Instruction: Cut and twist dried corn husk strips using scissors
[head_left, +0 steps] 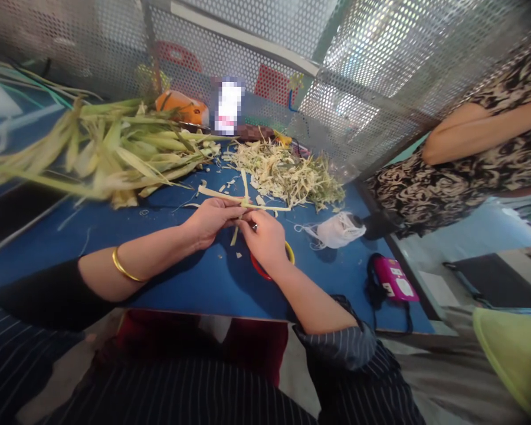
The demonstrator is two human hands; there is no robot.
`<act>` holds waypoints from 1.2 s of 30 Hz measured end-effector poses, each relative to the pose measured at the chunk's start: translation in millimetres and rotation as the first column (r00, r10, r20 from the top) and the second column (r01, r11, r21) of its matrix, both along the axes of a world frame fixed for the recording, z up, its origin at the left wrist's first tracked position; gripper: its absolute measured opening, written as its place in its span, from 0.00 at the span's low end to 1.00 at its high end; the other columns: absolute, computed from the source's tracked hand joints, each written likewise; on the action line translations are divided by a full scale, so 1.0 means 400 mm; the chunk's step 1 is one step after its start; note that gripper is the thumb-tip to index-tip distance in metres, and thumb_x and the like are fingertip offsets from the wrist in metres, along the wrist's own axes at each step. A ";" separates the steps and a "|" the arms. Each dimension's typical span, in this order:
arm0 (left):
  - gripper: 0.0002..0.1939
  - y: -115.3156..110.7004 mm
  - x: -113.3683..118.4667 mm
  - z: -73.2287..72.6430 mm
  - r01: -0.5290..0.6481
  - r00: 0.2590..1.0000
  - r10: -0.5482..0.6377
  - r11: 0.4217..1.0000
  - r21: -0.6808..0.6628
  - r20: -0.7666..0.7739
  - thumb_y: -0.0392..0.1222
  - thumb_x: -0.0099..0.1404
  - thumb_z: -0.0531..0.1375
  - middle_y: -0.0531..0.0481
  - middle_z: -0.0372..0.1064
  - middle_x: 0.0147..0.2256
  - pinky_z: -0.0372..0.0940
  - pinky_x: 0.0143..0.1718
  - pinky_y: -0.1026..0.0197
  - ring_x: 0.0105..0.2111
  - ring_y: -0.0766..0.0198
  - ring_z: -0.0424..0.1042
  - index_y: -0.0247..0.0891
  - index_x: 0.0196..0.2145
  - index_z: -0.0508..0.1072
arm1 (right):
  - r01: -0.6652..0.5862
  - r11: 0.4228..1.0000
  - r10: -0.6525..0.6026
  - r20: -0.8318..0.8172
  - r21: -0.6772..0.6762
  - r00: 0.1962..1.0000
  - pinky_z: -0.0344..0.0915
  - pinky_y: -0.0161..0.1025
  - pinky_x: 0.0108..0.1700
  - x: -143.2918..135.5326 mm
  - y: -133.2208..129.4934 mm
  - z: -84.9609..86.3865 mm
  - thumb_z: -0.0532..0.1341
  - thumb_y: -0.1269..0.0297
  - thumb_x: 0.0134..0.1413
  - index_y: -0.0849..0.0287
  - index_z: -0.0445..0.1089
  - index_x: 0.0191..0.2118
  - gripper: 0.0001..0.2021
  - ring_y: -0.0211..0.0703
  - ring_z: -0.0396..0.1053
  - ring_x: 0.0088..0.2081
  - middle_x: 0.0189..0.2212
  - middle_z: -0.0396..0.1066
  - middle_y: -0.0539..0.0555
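Both of my hands meet over the middle of the blue table [194, 277]. My left hand [212, 221] pinches pale leaf strips [221, 193] that cross one another. From the other side, my right hand [265, 239] grips the same strips near their crossing, its fingers bent close to the left fingertips. One strip points up, others reach left and right, and a greenish end hangs below the fingers. A red and yellow ring-shaped item [291, 252] lies partly hidden under my right hand.
Long green leaves [128, 147] are heaped at the left, shredded scraps [287, 171] at the back middle. A lit phone [229, 106] stands behind. On the right are a white bag [340, 230] and a magenta box [396, 278]. A person's arm [482, 133] shows beyond a perforated metal screen's edge.
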State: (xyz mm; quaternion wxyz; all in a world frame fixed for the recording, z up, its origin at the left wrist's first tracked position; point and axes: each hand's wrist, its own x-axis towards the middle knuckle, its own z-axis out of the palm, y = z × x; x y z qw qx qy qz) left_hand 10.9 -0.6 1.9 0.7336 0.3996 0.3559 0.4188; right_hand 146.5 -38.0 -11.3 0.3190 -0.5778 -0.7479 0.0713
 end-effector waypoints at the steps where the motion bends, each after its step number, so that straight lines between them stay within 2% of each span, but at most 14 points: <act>1: 0.12 -0.001 0.001 0.000 -0.009 1.000 0.009 1.000 0.006 -0.006 0.38 0.48 0.70 0.42 0.77 0.33 0.68 0.36 0.68 0.33 0.65 0.74 0.29 0.31 0.79 | 0.010 1.000 -0.010 -0.029 -0.016 1.000 0.58 0.38 0.36 -0.001 0.004 -0.003 0.59 0.63 0.56 0.56 0.68 0.28 0.07 0.42 0.66 0.32 0.29 0.70 0.51; 5: 0.12 -0.002 0.001 0.002 -0.064 0.998 0.064 0.998 -0.001 0.001 0.36 0.46 0.71 0.44 0.77 0.31 0.68 0.37 0.66 0.33 0.66 0.74 0.30 0.30 0.79 | -0.057 0.997 0.049 -0.140 -0.054 0.989 0.56 0.37 0.34 0.007 0.005 0.008 0.57 0.66 0.56 0.56 0.61 0.24 0.10 0.39 0.62 0.29 0.25 0.64 0.49; 9: 0.12 0.002 -0.001 -0.004 -0.114 0.993 0.114 0.993 -0.011 -0.044 0.33 0.46 0.70 0.45 0.77 0.32 0.68 0.35 0.66 0.31 0.67 0.73 0.31 0.31 0.79 | -0.135 0.985 0.100 -0.274 -0.108 0.956 0.56 0.35 0.34 0.006 -0.005 0.023 0.56 0.67 0.54 0.56 0.59 0.23 0.10 0.37 0.61 0.29 0.24 0.62 0.48; 14: 0.09 0.011 -0.005 -0.007 -0.101 0.989 0.096 0.994 -0.042 -0.110 0.31 0.48 0.68 0.43 0.76 0.33 0.68 0.32 0.68 0.29 0.68 0.73 0.30 0.31 0.78 | -0.160 0.974 0.106 -0.300 -0.162 0.948 0.57 0.36 0.34 -0.003 -0.012 0.019 0.57 0.64 0.55 0.57 0.62 0.23 0.11 0.37 0.61 0.28 0.24 0.64 0.48; 17: 0.10 0.020 -0.014 0.002 -0.086 0.993 0.078 0.992 -0.094 -0.089 0.30 0.52 0.65 0.43 0.76 0.34 0.70 0.33 0.65 0.30 0.66 0.74 0.30 0.35 0.77 | -0.186 0.962 0.117 -0.316 -0.199 0.941 0.56 0.36 0.31 0.027 0.000 0.026 0.55 0.57 0.59 0.57 0.67 0.27 0.13 0.37 0.61 0.26 0.21 0.64 0.48; 19: 0.10 0.024 -0.020 0.011 -0.094 0.993 0.083 0.986 -0.139 -0.084 0.29 0.54 0.63 0.43 0.76 0.32 0.71 0.33 0.64 0.28 0.65 0.75 0.30 0.37 0.76 | -0.089 0.990 0.037 -0.406 -0.109 0.913 0.57 0.36 0.30 0.068 0.016 0.038 0.51 0.54 0.62 0.56 0.70 0.36 0.15 0.37 0.61 0.24 0.21 0.64 0.47; 20: 0.10 0.025 -0.022 0.016 -0.095 0.993 0.081 0.983 -0.157 -0.090 0.28 0.55 0.62 0.43 0.75 0.31 0.71 0.32 0.63 0.27 0.64 0.75 0.30 0.37 0.76 | 0.060 0.998 -0.054 -0.452 -0.002 0.890 0.58 0.36 0.30 0.091 0.025 0.044 0.50 0.53 0.63 0.55 0.70 0.41 0.15 0.38 0.61 0.24 0.22 0.64 0.47; 21: 0.10 0.025 -0.023 0.020 -0.087 0.993 0.071 0.981 -0.171 -0.098 0.28 0.55 0.61 0.43 0.75 0.31 0.72 0.31 0.63 0.27 0.64 0.75 0.30 0.37 0.75 | 0.214 0.969 -0.138 -0.452 0.121 0.881 0.59 0.37 0.33 0.110 0.034 0.050 0.51 0.53 0.62 0.56 0.69 0.43 0.15 0.39 0.64 0.28 0.26 0.67 0.50; 22: 0.10 0.024 -0.024 0.023 -0.074 0.993 0.055 0.981 -0.180 -0.105 0.28 0.55 0.61 0.43 0.75 0.30 0.72 0.31 0.63 0.26 0.64 0.74 0.30 0.36 0.75 | 0.275 0.938 -0.175 -0.398 0.211 0.901 0.60 0.38 0.38 0.125 0.040 0.055 0.53 0.53 0.61 0.56 0.70 0.42 0.14 0.41 0.66 0.34 0.32 0.69 0.53; 23: 0.09 0.021 -0.024 0.025 -0.059 0.993 0.039 0.981 -0.185 -0.108 0.29 0.54 0.61 0.43 0.74 0.29 0.71 0.31 0.63 0.26 0.64 0.74 0.29 0.36 0.75 | 0.257 0.933 -0.174 -0.307 0.254 0.936 0.59 0.40 0.41 0.133 0.044 0.058 0.54 0.54 0.60 0.56 0.71 0.40 0.14 0.43 0.66 0.38 0.35 0.70 0.55; 26: 0.08 0.014 -0.023 0.021 -0.029 0.991 0.009 0.989 -0.145 -0.137 0.33 0.53 0.65 0.47 0.72 0.27 0.69 0.27 0.66 0.23 0.69 0.71 0.30 0.33 0.76 | 0.009 0.986 -0.014 0.030 0.169 0.999 0.55 0.43 0.47 0.113 0.038 0.052 0.54 0.55 0.62 0.56 0.72 0.36 0.13 0.44 0.68 0.38 0.34 0.73 0.54; 29: 0.11 0.012 -0.022 0.002 -0.035 0.972 0.039 0.999 0.022 -0.233 0.42 0.51 0.69 0.50 0.70 0.25 0.58 0.18 0.71 0.19 0.74 0.63 0.33 0.29 0.76 | -0.109 0.989 0.080 0.264 0.098 0.961 0.52 0.43 0.46 0.063 0.019 0.036 0.50 0.58 0.64 0.57 0.69 0.31 0.16 0.42 0.66 0.32 0.27 0.72 0.53; 32: 0.13 0.015 -0.020 -0.018 -0.040 0.944 0.089 0.987 0.157 -0.317 0.44 0.51 0.68 0.50 0.71 0.25 0.50 0.14 0.70 0.18 0.74 0.61 0.35 0.34 0.79 | -0.143 0.986 0.105 0.342 0.090 0.934 0.52 0.42 0.42 0.031 0.002 0.029 0.47 0.61 0.65 0.58 0.66 0.28 0.17 0.42 0.64 0.31 0.26 0.71 0.54; 36: 0.13 0.016 -0.014 -0.025 -0.091 0.943 0.127 0.988 0.128 -0.308 0.42 0.49 0.69 0.50 0.71 0.23 0.48 0.13 0.69 0.16 0.74 0.60 0.33 0.32 0.79 | -0.190 0.977 0.143 0.379 0.091 0.914 0.52 0.43 0.41 0.019 -0.011 0.033 0.48 0.63 0.65 0.59 0.65 0.28 0.16 0.43 0.64 0.32 0.26 0.70 0.56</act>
